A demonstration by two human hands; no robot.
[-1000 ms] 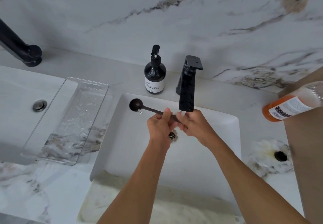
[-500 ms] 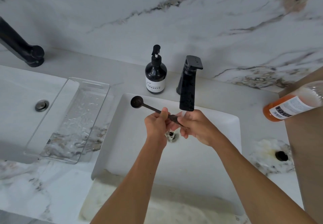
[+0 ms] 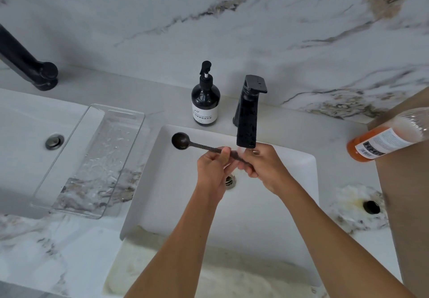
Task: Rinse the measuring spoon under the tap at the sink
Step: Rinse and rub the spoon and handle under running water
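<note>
Rinse mid-way. Both hands, left hand [image 3: 214,166] and right hand [image 3: 262,170], closed on measuring spoon [image 3: 199,146] handle under tap [image 3: 247,123]. Bowl end off to side of stream, prob. not yet rinsed.

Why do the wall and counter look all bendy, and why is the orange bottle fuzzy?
In the head view, the wide-angle lens curves the counter's back edge and straight lines; the orange bottle sits at the frame's edge, smeared by blur; the measuring spoon and the tap near the middle look sharp; light is soft, shadows faint.
</note>
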